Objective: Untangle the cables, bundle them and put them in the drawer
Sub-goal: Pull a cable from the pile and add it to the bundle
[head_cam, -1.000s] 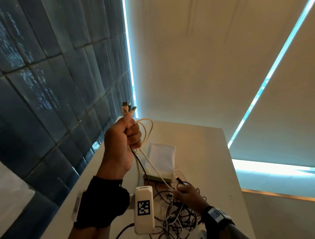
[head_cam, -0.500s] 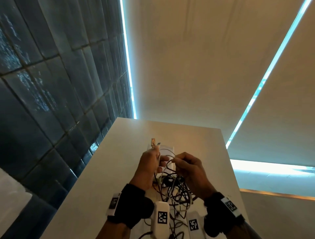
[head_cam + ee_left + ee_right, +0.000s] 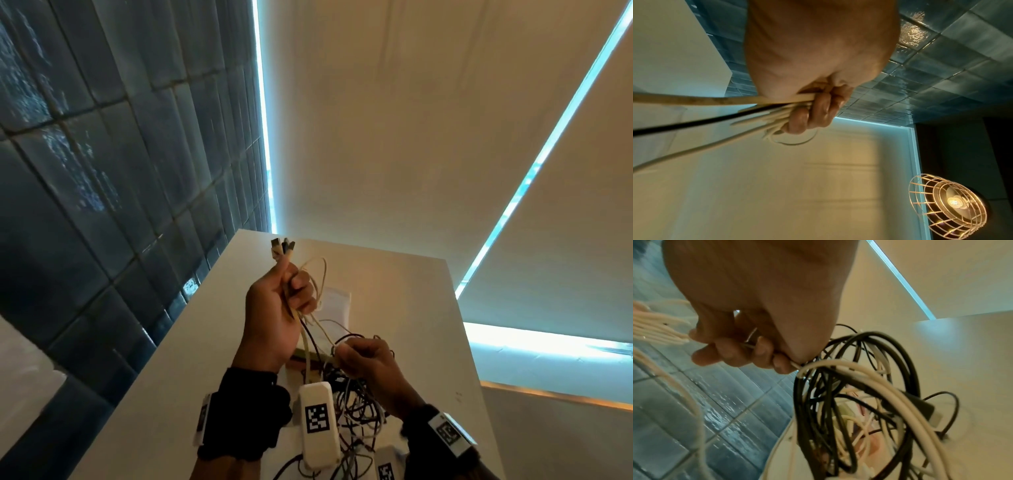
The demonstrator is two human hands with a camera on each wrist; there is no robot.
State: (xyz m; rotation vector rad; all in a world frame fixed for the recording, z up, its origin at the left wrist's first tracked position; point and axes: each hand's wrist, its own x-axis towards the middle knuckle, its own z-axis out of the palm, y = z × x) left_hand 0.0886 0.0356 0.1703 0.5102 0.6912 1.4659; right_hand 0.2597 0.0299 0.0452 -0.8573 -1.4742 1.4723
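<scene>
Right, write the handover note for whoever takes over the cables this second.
Left hand: raised, grips several cable ends, plugs sticking up past the thumb.
Right hand: lower, pinches a thin white cable above the tangle.
The tangle of black and white cables lies on the white table.
Done: a few ends gathered.
Left: free the rest, bundle, stow. No drawer is in view.

My left hand [image 3: 274, 318] has lifted the gripped cable ends [image 3: 282, 247] away from my right hand [image 3: 368, 363]. The hands had been side by side half a second ago.
</scene>
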